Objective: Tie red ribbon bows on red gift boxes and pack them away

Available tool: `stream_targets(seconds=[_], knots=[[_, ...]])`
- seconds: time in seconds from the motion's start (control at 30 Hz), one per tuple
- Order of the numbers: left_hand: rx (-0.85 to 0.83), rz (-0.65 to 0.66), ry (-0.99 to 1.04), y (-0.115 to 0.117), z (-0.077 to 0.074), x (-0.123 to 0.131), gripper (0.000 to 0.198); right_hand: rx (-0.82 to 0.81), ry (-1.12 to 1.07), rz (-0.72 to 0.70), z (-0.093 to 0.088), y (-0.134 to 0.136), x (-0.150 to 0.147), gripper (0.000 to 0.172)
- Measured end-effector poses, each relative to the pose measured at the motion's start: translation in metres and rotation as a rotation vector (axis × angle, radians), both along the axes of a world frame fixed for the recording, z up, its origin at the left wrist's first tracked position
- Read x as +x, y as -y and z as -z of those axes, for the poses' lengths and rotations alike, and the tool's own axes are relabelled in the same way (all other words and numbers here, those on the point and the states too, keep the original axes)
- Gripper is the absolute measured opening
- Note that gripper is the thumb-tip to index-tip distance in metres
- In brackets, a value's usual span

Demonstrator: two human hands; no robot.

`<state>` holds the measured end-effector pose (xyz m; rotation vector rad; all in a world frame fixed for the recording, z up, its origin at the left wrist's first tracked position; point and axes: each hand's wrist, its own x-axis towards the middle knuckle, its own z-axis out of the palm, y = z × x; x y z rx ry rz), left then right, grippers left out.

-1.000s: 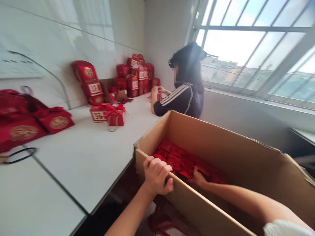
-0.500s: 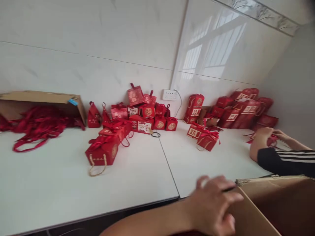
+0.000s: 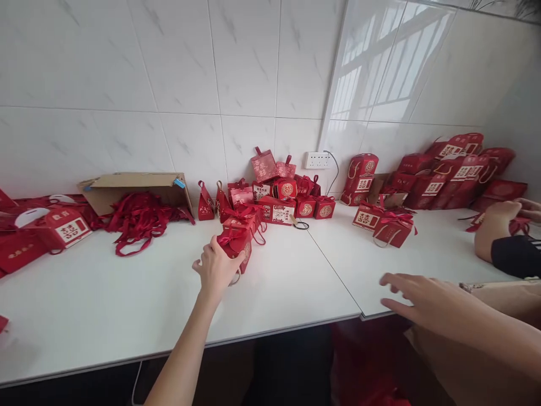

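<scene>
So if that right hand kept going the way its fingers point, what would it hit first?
Only bare white table at first, then probably the red gift box that the left hand holds; depth is hard to judge.

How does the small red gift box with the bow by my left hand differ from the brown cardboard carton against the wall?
The small red gift box wears a ribbon bow; the brown cardboard carton is plain. The gift box is far smaller than the carton. The gift box is closed, your left hand touching it; the carton lies open on its side, red ribbons spilling out. Both sit on the white table.
</scene>
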<state>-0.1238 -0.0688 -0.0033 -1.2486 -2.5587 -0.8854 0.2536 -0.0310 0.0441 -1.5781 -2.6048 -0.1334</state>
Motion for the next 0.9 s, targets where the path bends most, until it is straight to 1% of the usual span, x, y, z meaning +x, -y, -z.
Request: stream_targets(seconds=[0.07,0.1,0.17,0.23,0.27,0.3,0.33,0.37,0.4,0.43,0.5,0.53,0.57,0.63,0.67,0.77,0.83,0.9], knots=[[0.023,0.162,0.094,0.01,0.003,-0.007,0.079,-0.145,0.078,-0.058,-0.009,0.007,-0.03,0.022],[0.038,0.281,0.141,0.016,0.003,-0.009,0.081,-0.184,0.082,-0.089,-0.015,0.01,-0.043,0.025],[0.01,0.581,0.261,0.027,0.001,-0.012,0.082,-0.207,0.039,-0.139,-0.029,0.011,-0.065,0.028],[-0.103,0.896,0.401,0.034,-0.003,-0.013,0.082,-0.209,-0.079,-0.196,-0.036,0.006,-0.083,0.03],[-0.159,1.029,0.463,0.035,-0.004,-0.013,0.081,-0.196,-0.173,-0.218,-0.036,0.003,-0.092,0.03],[-0.182,1.126,0.515,0.034,-0.005,-0.012,0.08,-0.176,-0.287,-0.233,-0.034,-0.001,-0.1,0.03],[-0.162,1.17,0.552,0.032,-0.004,-0.011,0.078,-0.159,-0.414,-0.235,-0.028,-0.004,-0.107,0.029],[-0.107,1.153,0.569,0.029,-0.003,-0.009,0.074,-0.166,-0.534,-0.236,-0.02,-0.007,-0.114,0.028],[-0.032,1.083,0.568,0.026,0.0,-0.006,0.07,-0.19,-0.63,-0.229,-0.011,-0.009,-0.119,0.027],[0.045,0.977,0.554,0.022,0.003,-0.003,0.066,-0.229,-0.693,-0.221,0.0,-0.009,-0.123,0.027],[0.16,0.76,0.539,0.019,0.009,0.005,0.055,-0.332,-0.77,-0.206,0.02,-0.007,-0.125,0.027],[0.191,0.693,0.556,0.02,0.011,0.009,0.051,-0.398,-0.801,-0.205,0.029,-0.004,-0.124,0.027],[0.209,0.664,0.591,0.022,0.013,0.013,0.047,-0.473,-0.837,-0.204,0.036,-0.001,-0.122,0.029],[0.205,0.68,0.682,0.028,0.014,0.02,0.045,-0.59,-0.921,-0.19,0.047,0.004,-0.119,0.033],[0.186,0.709,0.72,0.03,0.014,0.024,0.046,-0.602,-0.967,-0.173,0.05,0.006,-0.118,0.035],[0.106,0.801,0.784,0.035,0.013,0.035,0.048,-0.491,-1.051,-0.079,0.056,0.007,-0.121,0.037],[0.054,0.832,0.774,0.035,0.013,0.042,0.05,-0.465,-1.005,-0.045,0.057,0.007,-0.125,0.039],[-0.008,0.855,0.729,0.034,0.013,0.045,0.055,-0.509,-0.916,-0.047,0.058,0.009,-0.127,0.041]])
